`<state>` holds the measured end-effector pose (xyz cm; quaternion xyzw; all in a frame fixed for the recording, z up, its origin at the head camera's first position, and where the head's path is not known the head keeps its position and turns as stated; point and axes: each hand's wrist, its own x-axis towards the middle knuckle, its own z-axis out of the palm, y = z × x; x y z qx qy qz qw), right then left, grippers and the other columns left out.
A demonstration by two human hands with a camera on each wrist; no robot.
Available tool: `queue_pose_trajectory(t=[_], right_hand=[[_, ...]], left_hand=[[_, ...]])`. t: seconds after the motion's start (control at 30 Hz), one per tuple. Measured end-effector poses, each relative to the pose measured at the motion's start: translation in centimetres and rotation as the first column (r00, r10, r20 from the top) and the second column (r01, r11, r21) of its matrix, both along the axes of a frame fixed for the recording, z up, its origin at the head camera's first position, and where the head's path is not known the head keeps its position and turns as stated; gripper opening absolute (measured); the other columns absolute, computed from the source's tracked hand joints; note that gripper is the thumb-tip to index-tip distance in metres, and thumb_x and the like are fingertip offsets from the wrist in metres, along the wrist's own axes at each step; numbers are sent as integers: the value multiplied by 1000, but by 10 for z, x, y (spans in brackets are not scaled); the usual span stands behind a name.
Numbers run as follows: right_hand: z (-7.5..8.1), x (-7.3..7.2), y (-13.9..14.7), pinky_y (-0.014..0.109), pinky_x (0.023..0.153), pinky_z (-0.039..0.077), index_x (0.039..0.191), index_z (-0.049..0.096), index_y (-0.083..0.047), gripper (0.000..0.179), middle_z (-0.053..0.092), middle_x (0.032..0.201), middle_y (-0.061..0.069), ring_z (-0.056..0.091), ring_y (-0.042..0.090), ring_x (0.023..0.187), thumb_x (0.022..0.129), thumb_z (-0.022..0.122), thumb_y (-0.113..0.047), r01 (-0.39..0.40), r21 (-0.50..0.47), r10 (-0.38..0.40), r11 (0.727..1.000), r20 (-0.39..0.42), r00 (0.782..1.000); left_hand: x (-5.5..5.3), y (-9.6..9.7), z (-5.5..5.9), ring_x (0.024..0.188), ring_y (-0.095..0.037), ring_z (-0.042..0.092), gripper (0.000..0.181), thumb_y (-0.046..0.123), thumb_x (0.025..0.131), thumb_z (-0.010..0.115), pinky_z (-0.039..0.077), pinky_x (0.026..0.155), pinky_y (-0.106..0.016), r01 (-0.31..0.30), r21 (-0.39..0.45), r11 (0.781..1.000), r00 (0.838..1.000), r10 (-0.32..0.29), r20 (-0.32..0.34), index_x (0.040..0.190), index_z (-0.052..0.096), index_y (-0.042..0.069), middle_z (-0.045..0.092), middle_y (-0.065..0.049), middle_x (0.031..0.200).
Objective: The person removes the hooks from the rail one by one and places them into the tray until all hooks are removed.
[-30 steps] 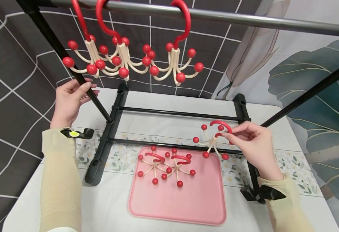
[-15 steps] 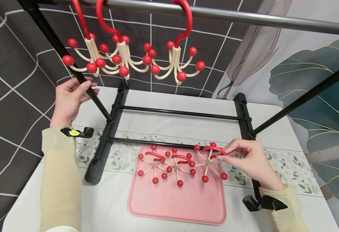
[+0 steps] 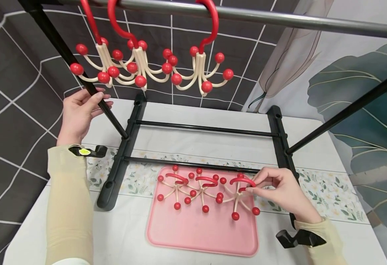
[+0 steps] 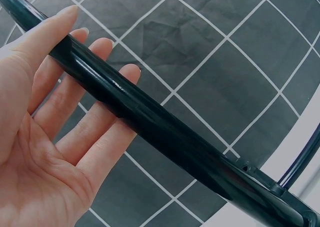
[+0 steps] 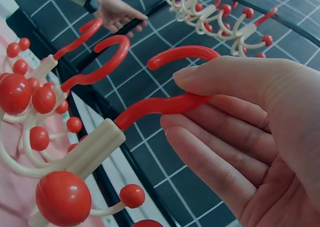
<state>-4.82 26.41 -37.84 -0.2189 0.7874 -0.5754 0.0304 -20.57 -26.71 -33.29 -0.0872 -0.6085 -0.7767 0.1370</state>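
While the right hand [image 3: 279, 189] pinches 1 hooked hanger [image 5: 102, 141] at the far right of the pink tray [image 3: 201, 235], 2 loose hangers [image 3: 202, 190] share that tray. Beyond its left corner, the left hand [image 3: 78, 117] grips a black post [image 4: 150, 117].

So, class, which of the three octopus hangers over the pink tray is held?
The rightmost octopus hanger in the head view: the right hand pinches its red hook, while no hand touches the left hanger or middle hanger.

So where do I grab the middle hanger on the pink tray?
Probably pinch the hanger by its red hook, at the bend, from the right and above: it sticks up on top, bend facing right, while the red balls spread out below.
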Motion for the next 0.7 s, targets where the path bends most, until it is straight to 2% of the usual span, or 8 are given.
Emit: queue_pose_trajectory(t=[0.23, 0.33, 0.53, 0.7], right_hand=[[-16, 1, -1, 28, 41, 41, 87, 74, -10, 26, 72, 89, 10, 71, 16, 68, 79, 81, 13, -29, 2, 29, 1000, 26, 999], [-20, 0, -1, 30, 40, 39, 88, 74, -10, 25, 73, 88, 10, 71, 16, 66, 79, 81, 12, -33, 0, 33, 999, 40, 999], [-25, 0, 0, 26, 43, 44, 85, 73, -10, 24, 74, 87, 10, 72, 18, 66, 78, 83, 11, -13, 4, 12, 1000, 46, 999], [-27, 0, -1, 24, 51, 54, 86, 72, -8, 25, 74, 89, 13, 73, 21, 70, 78, 82, 13, -31, -21, 32, 999, 47, 998]], left_hand=[[0, 1, 1, 81, -23, 76, 25, 1, 93, 73, 60, 79, -28, -2, -3, 1000, 1000, 2, -1, 116, 69, -9, 74, -15, 96], [0, 1, 0, 81, -23, 76, 26, 1, 93, 73, 60, 80, -28, 0, -5, 1000, 1000, 0, -1, 116, 69, -10, 74, -15, 96], [1, 0, 0, 81, -23, 76, 26, 1, 93, 73, 59, 80, -28, -2, -6, 1000, 1000, 2, 3, 117, 69, -10, 74, -14, 96], [1, 1, 1, 81, -23, 76, 25, 1, 93, 73, 60, 79, -28, -7, -9, 1000, 1000, 7, 7, 116, 69, -9, 74, -14, 96]])
